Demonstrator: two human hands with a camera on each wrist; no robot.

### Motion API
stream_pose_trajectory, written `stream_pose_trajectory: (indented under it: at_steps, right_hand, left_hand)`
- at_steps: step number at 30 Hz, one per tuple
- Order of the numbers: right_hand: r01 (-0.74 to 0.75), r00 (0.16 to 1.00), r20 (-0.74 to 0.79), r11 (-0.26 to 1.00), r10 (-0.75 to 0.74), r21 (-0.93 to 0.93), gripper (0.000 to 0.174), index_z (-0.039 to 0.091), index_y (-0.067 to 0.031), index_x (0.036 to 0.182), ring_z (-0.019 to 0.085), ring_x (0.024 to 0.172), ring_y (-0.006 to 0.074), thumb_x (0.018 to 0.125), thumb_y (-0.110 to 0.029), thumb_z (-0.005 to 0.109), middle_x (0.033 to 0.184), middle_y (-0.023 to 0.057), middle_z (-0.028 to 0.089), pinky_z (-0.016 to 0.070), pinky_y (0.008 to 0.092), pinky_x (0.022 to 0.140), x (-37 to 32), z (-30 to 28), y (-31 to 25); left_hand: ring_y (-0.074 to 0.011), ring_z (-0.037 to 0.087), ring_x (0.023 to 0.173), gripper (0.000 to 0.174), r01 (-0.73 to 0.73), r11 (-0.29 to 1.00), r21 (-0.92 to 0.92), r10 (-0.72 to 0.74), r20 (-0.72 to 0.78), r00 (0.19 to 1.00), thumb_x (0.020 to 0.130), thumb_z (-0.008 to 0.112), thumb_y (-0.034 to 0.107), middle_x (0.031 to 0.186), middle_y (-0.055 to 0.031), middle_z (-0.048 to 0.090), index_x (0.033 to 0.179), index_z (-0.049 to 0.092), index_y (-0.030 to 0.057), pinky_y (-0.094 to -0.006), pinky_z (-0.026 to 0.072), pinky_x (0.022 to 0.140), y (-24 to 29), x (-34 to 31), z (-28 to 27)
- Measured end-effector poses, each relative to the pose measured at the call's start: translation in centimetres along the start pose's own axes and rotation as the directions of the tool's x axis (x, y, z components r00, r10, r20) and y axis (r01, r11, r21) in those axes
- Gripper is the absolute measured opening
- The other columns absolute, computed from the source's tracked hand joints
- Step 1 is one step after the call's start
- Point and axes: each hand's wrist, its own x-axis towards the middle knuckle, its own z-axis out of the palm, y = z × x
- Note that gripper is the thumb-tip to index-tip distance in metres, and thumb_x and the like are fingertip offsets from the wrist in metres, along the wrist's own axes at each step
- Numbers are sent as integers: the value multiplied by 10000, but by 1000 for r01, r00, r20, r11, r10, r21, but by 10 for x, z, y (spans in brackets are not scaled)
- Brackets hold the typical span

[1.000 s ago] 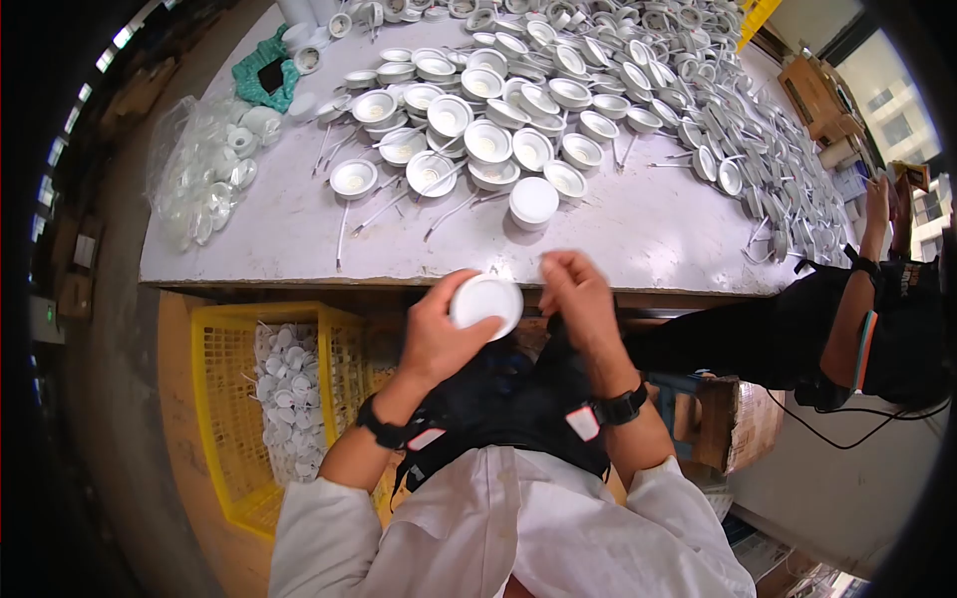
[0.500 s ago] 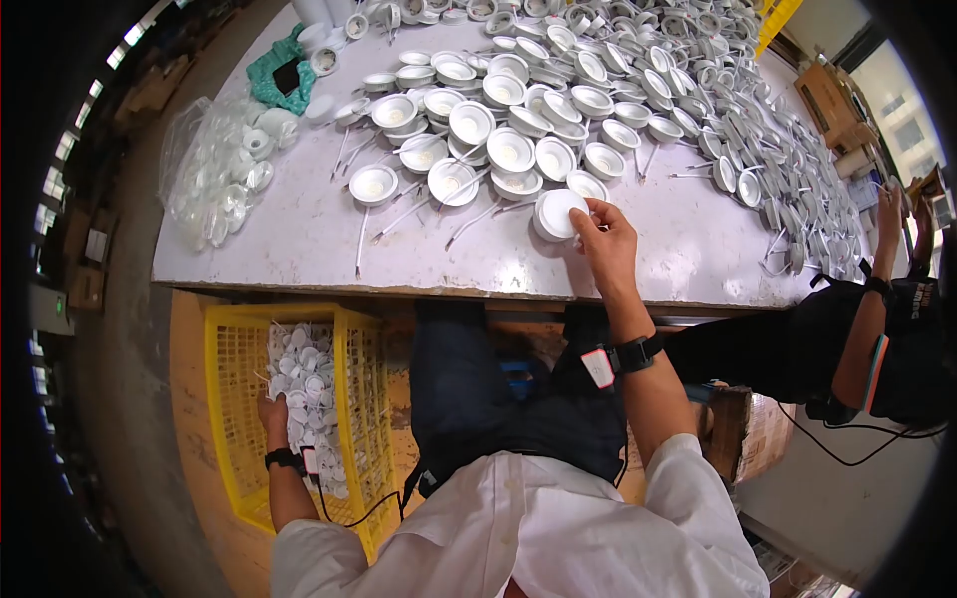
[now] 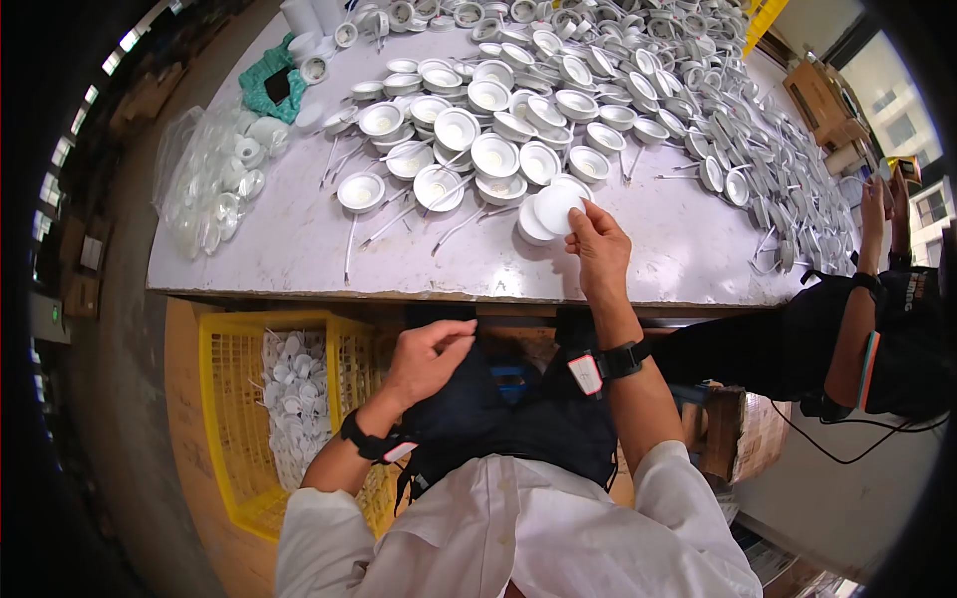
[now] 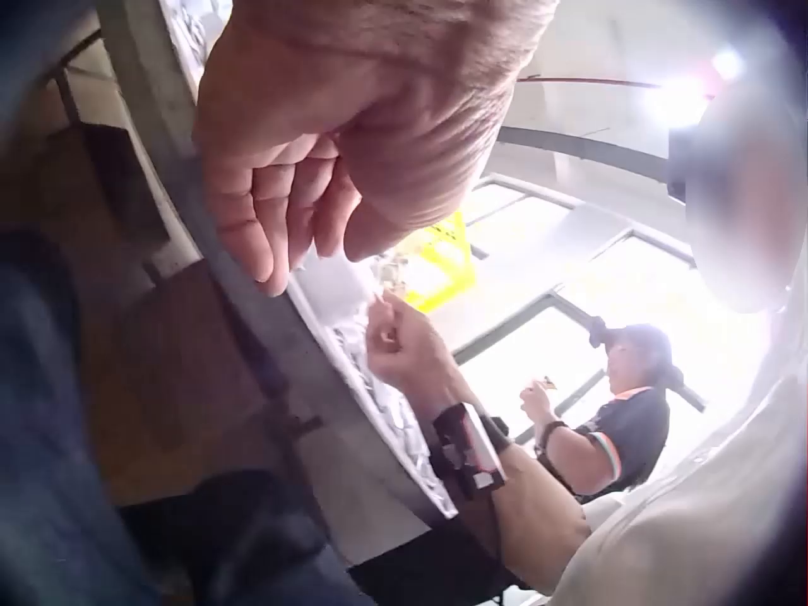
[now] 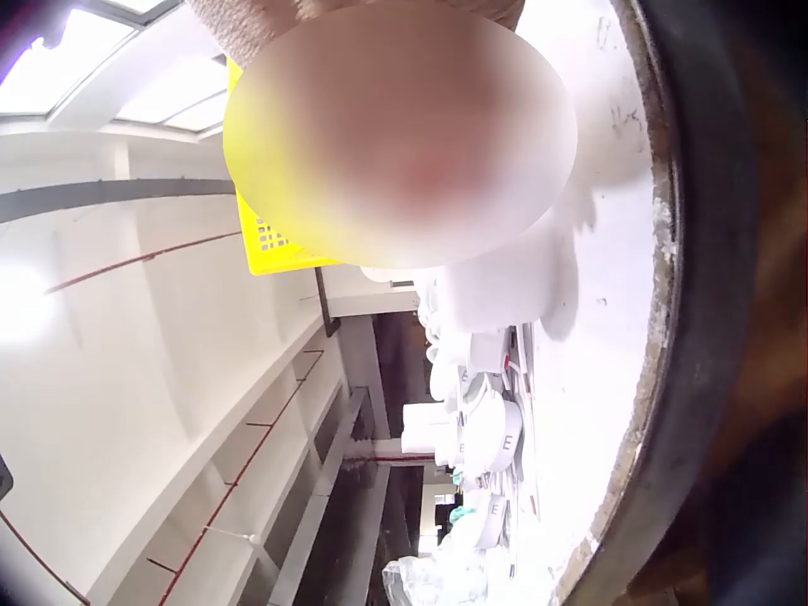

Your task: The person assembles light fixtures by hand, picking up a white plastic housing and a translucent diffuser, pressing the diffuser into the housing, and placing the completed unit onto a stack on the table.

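My right hand (image 3: 600, 249) pinches the right edge of a flat white disc (image 3: 556, 207) between thumb and fingers. The disc overlaps a white round piece (image 3: 531, 227) on the table, offset to its upper right. A blur covers most of the right hand in the right wrist view. Over my lap, just short of the table edge, my left hand (image 3: 429, 361) holds nothing; its fingers (image 4: 272, 221) hang loosely bent in the left wrist view. Many white cup-shaped lamp housings (image 3: 494, 156) with short wires lie beyond the right hand.
A yellow crate (image 3: 264, 321) of small white parts stands low on the left. On the table's left lie a clear plastic bag (image 3: 199, 189) of white parts and a green bag (image 3: 267, 85). Another person (image 3: 867, 309) works at the right end.
My left hand held a white round piece, went into the yellow crate, and now is back over my lap without anything. My right hand reached to the table and now shifts the disc aside.
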Motion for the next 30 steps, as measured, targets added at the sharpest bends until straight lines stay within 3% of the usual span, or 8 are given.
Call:
stream_pose_trajectory:
  at_steps: [6, 8, 11, 13, 16, 18, 21, 30]
  right_hand:
    - [-33, 999, 34, 999, 34, -17, 320, 575, 45, 1091, 520, 574, 73, 815, -109, 625, 813, 52, 600, 451, 203, 496, -3, -5, 6]
    - [-54, 998, 27, 998, 55, -6, 326, 571, 45, 1099, 519, 580, 72, 817, -110, 623, 821, 52, 601, 450, 202, 497, -5, -8, 6]
    - [-66, 998, 21, 997, 66, 26, 336, 565, 41, 1115, 516, 594, 72, 822, -115, 616, 826, 50, 601, 450, 197, 512, -8, -15, 5]
    - [-55, 998, -8, 997, 55, 62, 313, 567, 38, 1107, 497, 585, 62, 834, -111, 598, 822, 41, 598, 432, 186, 506, -13, -17, 0]
    - [-63, 998, -9, 982, 66, 177, 279, 549, 7, 1113, 490, 573, 58, 850, -85, 575, 784, 13, 576, 408, 177, 500, -22, -33, -3]
    - [-87, 996, 3, 974, 88, 211, 260, 555, 17, 1088, 484, 567, 57, 849, -85, 574, 798, 22, 584, 403, 177, 495, -36, -39, -9]
    - [-130, 991, 49, 957, 121, 260, 239, 559, 23, 1059, 486, 562, 56, 849, -89, 577, 811, 30, 592, 401, 175, 493, -52, -48, -12]
    - [-129, 992, 32, 963, 125, 236, 231, 566, 15, 1033, 508, 575, 54, 840, -107, 601, 770, 12, 588, 408, 162, 501, -52, -96, -10]
  left_hand:
    - [-147, 626, 848, 229, 58, 993, 98, -65, 70, 995, 806, 597, 40, 1023, -125, 636, 1026, 600, -25, -230, 485, 716, 50, 51, 39]
    - [-238, 605, 953, 324, -364, 889, 279, 388, -35, 921, 754, 644, 59, 1107, -153, 594, 1062, 575, -15, -286, 472, 777, 50, 70, 48]
    - [-317, 508, 1101, 424, -497, 631, 596, 603, 26, 797, 706, 677, 80, 1190, -172, 534, 1099, 545, -4, -355, 420, 886, 53, 95, 59]
    - [-336, 401, 1201, 514, -470, 675, 569, 530, 69, 845, 673, 703, 109, 1258, -169, 477, 1140, 515, 6, -404, 338, 971, 52, 99, 62]
    - [-293, 517, 1102, 471, -519, 567, 640, 640, 54, 766, 697, 708, 113, 1190, -186, 528, 1114, 528, -10, -369, 424, 884, 61, 97, 68]
    - [-197, 627, 874, 407, -206, 969, 135, 215, -58, 975, 739, 701, 119, 996, -158, 623, 1081, 541, -32, -287, 499, 701, 68, 87, 82]
    - [-100, 622, 650, 306, 90, 989, -116, -74, 136, 988, 782, 674, 117, 791, -96, 645, 1008, 569, -60, -198, 470, 521, 70, 92, 97]
    - [-104, 608, 568, 220, 355, 865, -354, -175, 449, 876, 849, 591, 166, 736, -67, 626, 893, 613, -48, -176, 400, 411, 66, 102, 129]
